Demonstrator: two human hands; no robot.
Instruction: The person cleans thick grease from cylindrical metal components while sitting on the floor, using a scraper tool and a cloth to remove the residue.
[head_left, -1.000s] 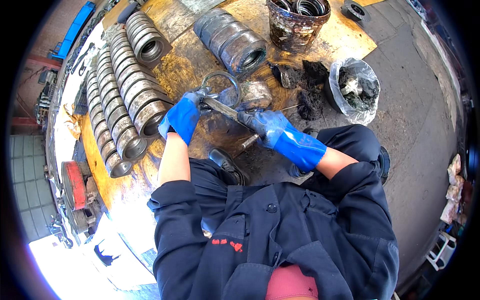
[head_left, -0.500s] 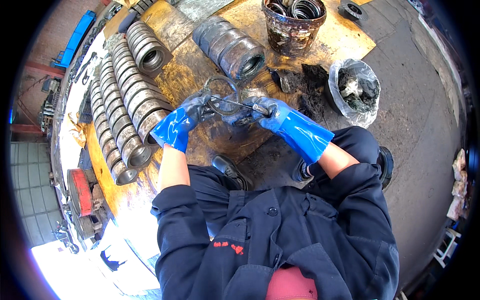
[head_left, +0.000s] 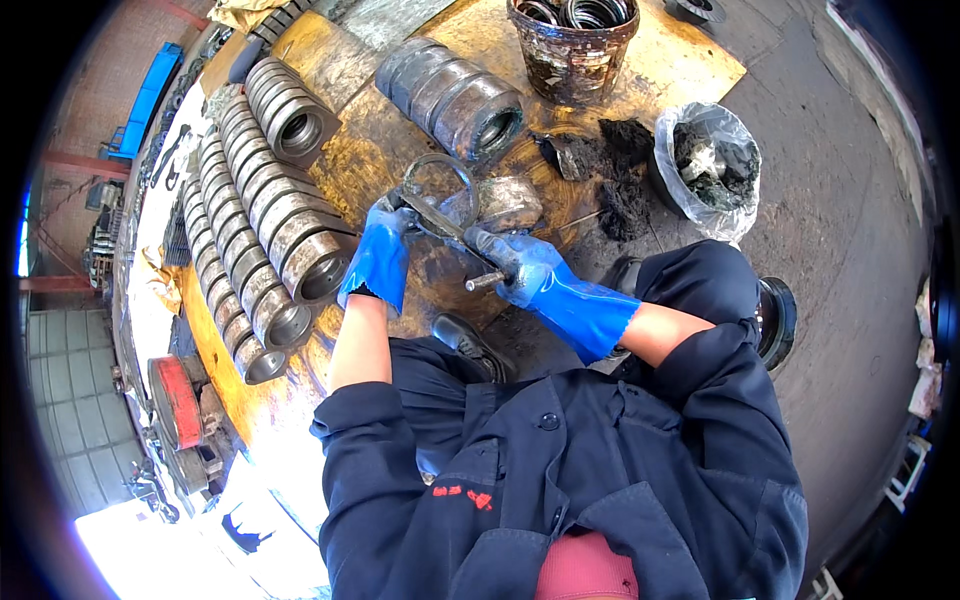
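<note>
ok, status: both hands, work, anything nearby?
Blue-gloved left hand gripping thin dark metal ring. Blue-gloved right hand gripping flat grey metal tool, overlapping ring in view. Short stained metal cylinder right of ring.

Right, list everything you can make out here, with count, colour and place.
Metal ring: one, dark grey, at left hand
Flat-bladed tool: one, grey, in right hand
Rows of metal rings: four, grey-brown, left
Thick ribbed cylinder: one, grey, upper centre
Short metal cylinder: one, grey, beyond right hand
Stained bucket: one, brown, top, holding several rings
Dark debris: uncounted, black, right of centre
Bag-lined container: one, clear liner, right
Floor sheeting: count unclear, yellow-brown, beneath parts
Red-rimmed object: one, lower left
Shoes: two, dark, below hands
Jacket: one, navy, bottom
Hands: two, blue-gloved, centre
</note>
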